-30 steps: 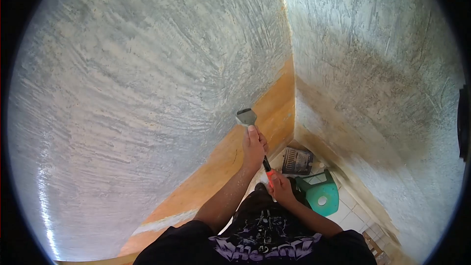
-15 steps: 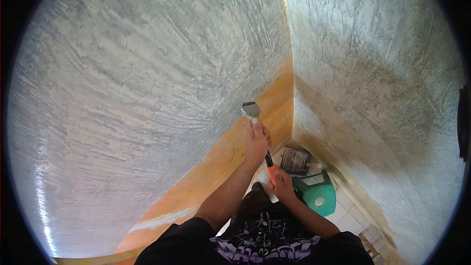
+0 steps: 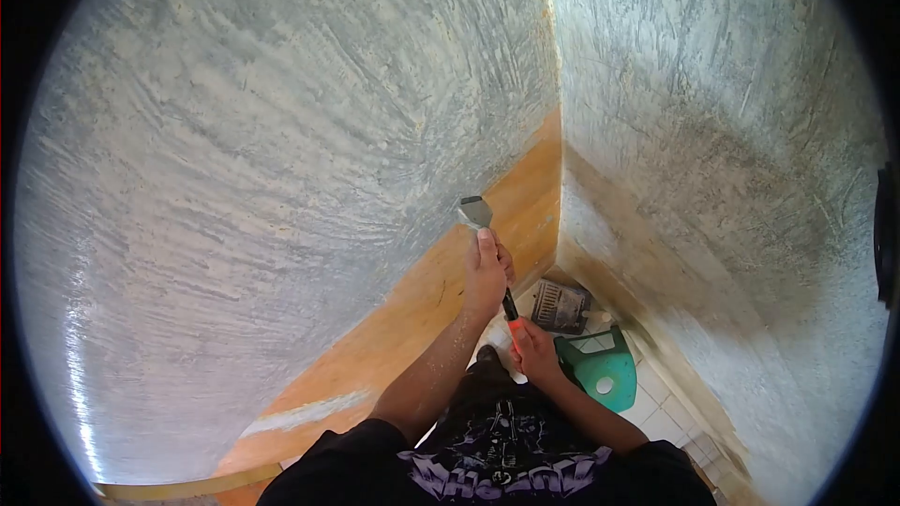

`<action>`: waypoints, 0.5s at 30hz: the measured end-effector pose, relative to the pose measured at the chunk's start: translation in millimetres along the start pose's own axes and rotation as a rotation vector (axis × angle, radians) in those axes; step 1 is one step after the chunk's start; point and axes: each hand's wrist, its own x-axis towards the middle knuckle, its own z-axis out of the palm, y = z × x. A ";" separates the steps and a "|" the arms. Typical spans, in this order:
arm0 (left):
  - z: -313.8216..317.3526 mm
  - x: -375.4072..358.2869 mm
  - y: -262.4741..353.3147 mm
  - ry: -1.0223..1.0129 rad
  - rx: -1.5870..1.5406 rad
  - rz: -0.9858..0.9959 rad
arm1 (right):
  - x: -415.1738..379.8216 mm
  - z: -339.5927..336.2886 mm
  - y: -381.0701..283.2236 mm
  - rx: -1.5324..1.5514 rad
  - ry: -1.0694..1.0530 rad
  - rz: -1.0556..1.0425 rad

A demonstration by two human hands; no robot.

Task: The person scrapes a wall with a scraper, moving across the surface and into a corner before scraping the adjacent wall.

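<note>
A scraper [image 3: 475, 212] with a wide metal blade and a long black and red-orange handle slants up in front of the left wall. My left hand [image 3: 487, 272] is closed round the upper shaft, just below the blade, with the thumb pointing up along it. Lower down, my right hand [image 3: 534, 352] grips the red-orange end of the handle. The blade lies at the wall near the line between scraped grey surface [image 3: 281, 131] and orange paint [image 3: 441, 295]. Whether its edge touches the wall I cannot tell.
The right wall [image 3: 712, 159] meets the left one in a corner ahead. On the white tiled floor below stand a green plastic stool [image 3: 619, 370] and a dirty, slotted tray [image 3: 562, 306]. A dark shoe shows beside the orange wall's foot.
The scraper and both hands have shifted very slightly left in the view. The stool and tray have also shifted slightly left. Both hands keep their hold.
</note>
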 end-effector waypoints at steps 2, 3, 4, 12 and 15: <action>3.6 -3.3 3.9 -0.051 -0.029 -0.031 | -5.7 -7.4 -6.8 0.324 -0.180 0.146; 5.0 -5.2 6.0 -0.075 -0.041 -0.048 | -8.2 -11.2 -7.7 0.488 -0.272 0.224; 7.5 -5.7 8.9 -0.079 -0.026 -0.058 | -7.5 -14.3 -4.6 0.672 -0.378 0.276; 3.2 0.6 9.0 -0.008 0.481 -0.050 | -4.5 -9.5 -4.9 0.716 -0.370 0.443; -1.9 9.9 1.9 -0.050 0.213 -0.141 | 0.5 -10.4 4.0 0.722 -0.370 0.487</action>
